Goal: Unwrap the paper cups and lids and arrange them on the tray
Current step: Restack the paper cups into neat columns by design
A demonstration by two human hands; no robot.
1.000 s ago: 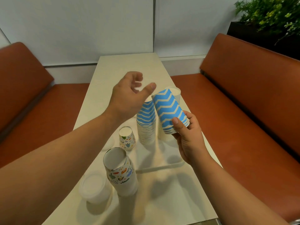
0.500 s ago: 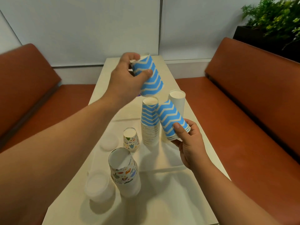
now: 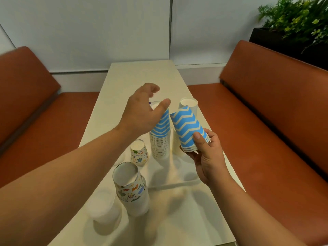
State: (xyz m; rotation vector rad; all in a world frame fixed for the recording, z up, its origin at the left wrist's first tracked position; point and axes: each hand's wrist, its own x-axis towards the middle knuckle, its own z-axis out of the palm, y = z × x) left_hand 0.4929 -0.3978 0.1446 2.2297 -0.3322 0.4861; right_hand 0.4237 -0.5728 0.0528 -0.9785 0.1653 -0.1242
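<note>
Gripping blue cups (image 3: 188, 128) w/ right hand (image 3: 206, 157); left hand (image 3: 142, 110) loosely open.

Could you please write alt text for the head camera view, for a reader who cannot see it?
A person's right hand grips a small stack of blue zigzag cups while the open left hand hovers over a taller blue stack on a white tray. Patterned cups and white lids stand nearer on the table.

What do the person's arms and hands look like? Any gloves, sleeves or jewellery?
Both forearms are bare as far as the picture shows: no sleeves in view. The left hand and right hand wear no gloves, and no rings, watch or bracelet show. Nails are short and unpainted.
</note>
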